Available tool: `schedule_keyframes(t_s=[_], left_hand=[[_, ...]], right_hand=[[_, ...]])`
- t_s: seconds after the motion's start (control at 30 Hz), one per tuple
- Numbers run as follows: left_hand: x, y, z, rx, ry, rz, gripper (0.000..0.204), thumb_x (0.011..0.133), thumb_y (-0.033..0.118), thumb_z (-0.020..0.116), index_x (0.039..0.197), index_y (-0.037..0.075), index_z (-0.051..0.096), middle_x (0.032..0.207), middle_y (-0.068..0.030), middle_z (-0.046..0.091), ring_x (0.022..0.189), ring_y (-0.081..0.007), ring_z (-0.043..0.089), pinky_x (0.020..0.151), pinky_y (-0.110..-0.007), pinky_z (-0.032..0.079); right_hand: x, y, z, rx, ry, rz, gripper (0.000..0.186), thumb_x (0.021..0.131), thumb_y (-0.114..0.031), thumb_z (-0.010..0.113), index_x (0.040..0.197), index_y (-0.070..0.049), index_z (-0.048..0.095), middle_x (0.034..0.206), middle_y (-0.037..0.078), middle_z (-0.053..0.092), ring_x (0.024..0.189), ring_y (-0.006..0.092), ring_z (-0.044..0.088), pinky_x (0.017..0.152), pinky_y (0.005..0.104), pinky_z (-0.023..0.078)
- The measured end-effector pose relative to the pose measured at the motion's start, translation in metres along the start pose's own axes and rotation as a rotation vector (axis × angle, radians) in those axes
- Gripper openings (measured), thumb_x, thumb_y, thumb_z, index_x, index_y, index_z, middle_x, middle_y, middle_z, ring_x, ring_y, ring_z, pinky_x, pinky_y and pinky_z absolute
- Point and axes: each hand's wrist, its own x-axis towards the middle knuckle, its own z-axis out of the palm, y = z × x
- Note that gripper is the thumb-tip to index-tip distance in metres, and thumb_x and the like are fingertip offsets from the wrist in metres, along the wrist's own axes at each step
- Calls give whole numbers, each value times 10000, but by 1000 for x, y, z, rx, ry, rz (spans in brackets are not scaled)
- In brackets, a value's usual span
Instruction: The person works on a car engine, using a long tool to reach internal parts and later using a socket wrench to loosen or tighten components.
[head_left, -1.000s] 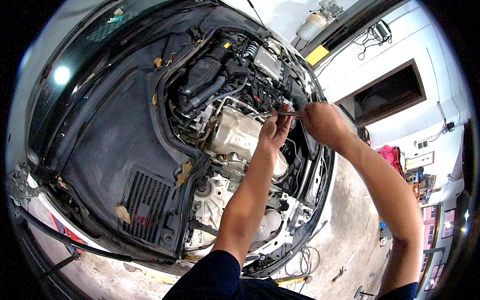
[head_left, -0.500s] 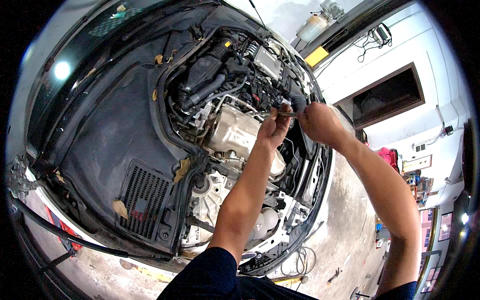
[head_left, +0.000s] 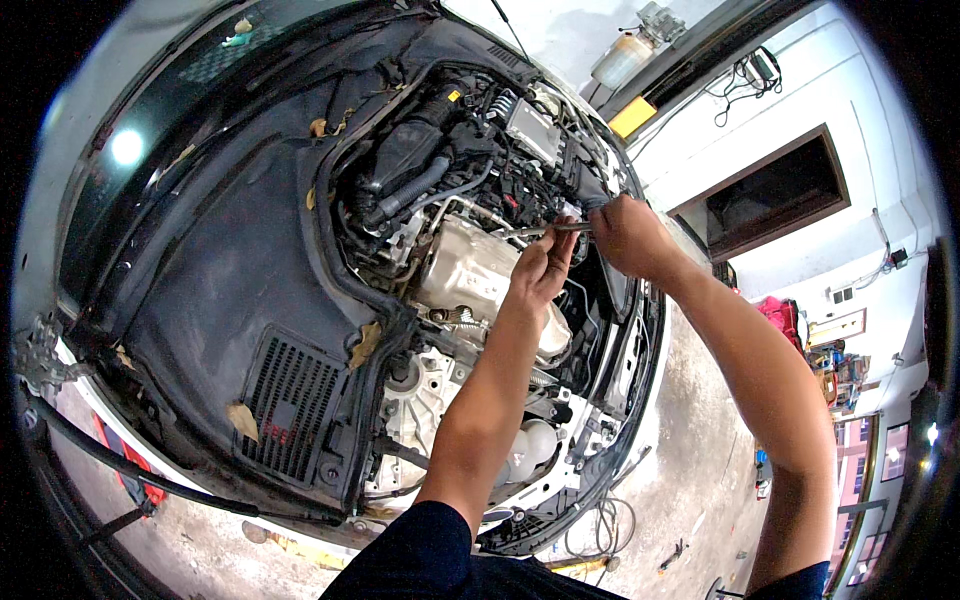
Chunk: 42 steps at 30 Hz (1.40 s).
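Observation:
A thin metal rod-shaped tool lies nearly level over the front part of the engine. My right hand is closed in a fist round its right end, which hides the handle. My left hand steadies the shaft from below with its fingers and thumb. The tool's left tip reaches in among the engine parts, and what it touches cannot be made out. Just left of my left hand is a silvery heat shield. A black air duct runs beside my right hand.
The black cowl with a slotted grille and dry leaves spans the left side. A white fluid reservoir sits below my left forearm. A coiled cable lies on the concrete floor. A hood strut crosses at lower left.
Both hands have shifted slightly left, still on the rod-shaped tool. More of its shaft shows left of my left hand.

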Motion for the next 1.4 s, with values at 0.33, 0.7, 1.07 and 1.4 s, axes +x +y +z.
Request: schedule_keyframes(t_s=[0.33,0.7,1.07,1.4], left_hand=[[11,6,13,170,347,104,169,934,154,530,959,-3,588,878,-99,629,822,-159,647,675,-209,571],[26,5,2,192,159,7,267,953,267,461,1010,26,563,898,-77,614,834,-195,620,755,-277,572],[5,-5,11,117,-4,-49,198,942,120,495,1083,-9,542,999,-94,628,937,-189,632,768,-236,576],[-3,-28,17,1681,290,1125,529,808,17,569,1247,-95,297,1176,-253,405,1108,-366,432,971,-498,299]], right_hand=[[-10,-19,-38,-320,-161,-173,298,952,-268,456,913,-13,606,679,161,614,670,290,637,640,403,500],[-12,3,-15,-224,196,-427,243,901,-224,528,827,-7,610,698,199,613,733,318,647,660,443,499],[6,-15,-15,-159,-334,94,195,818,-154,556,954,-25,614,821,190,659,805,328,663,700,411,546],[14,-22,-21,-111,-137,34,264,887,-229,506,847,-11,650,722,184,640,670,331,651,612,417,532]])
